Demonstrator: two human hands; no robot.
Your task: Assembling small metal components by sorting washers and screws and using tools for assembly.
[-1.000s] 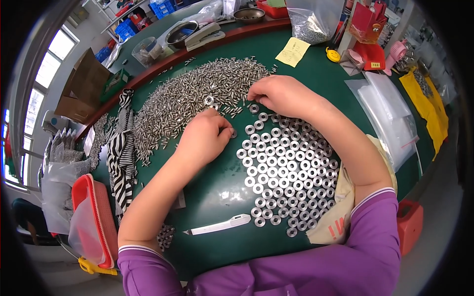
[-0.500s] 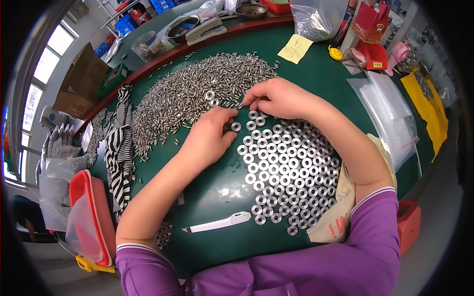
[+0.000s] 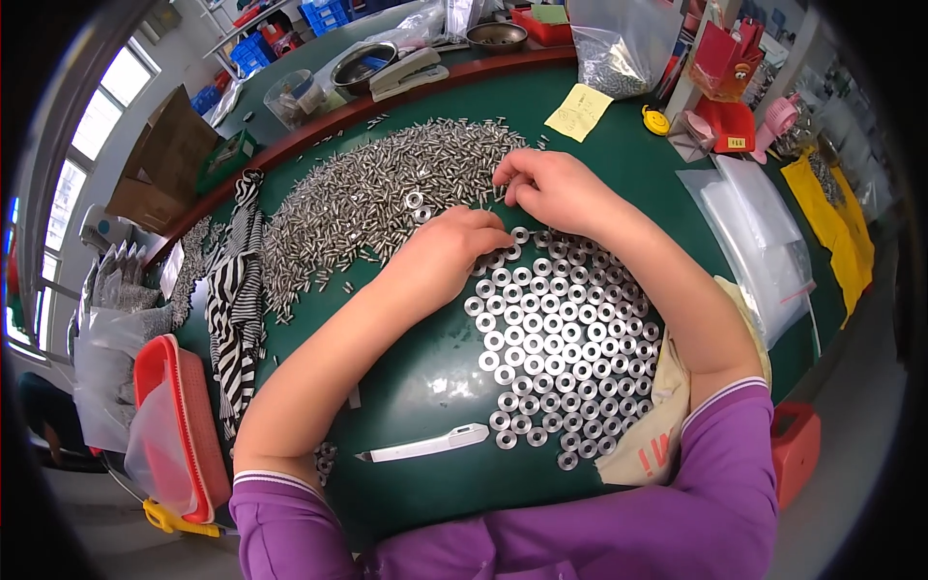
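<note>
My left hand (image 3: 447,251) is closed, its fingers bent down over the upper left edge of a group of flat metal rings (image 3: 554,324). Its thumb is hidden, and I cannot make out what its fingertips hold. One ring (image 3: 520,235) lies just off those fingertips. Farther right, my right hand (image 3: 553,188) is closed too, thumb and fingers drawn together by the right end of a large heap of small metal pins (image 3: 377,184). Anything in that pinch is too small to see. Two more rings (image 3: 415,200) rest at the heap's near edge, beyond my left hand.
A white utility knife (image 3: 425,444) lies on the green table (image 3: 416,503) near me. Striped cloth (image 3: 232,309) and a red basket (image 3: 179,416) are at left. Clear plastic bags (image 3: 759,242), a yellow note (image 3: 578,112) and a beige cloth (image 3: 657,425) are at right.
My left hand has moved right, onto the rings, and its fingers have closed in; the lone ring beside it no longer shows. My right hand has shifted slightly right.
</note>
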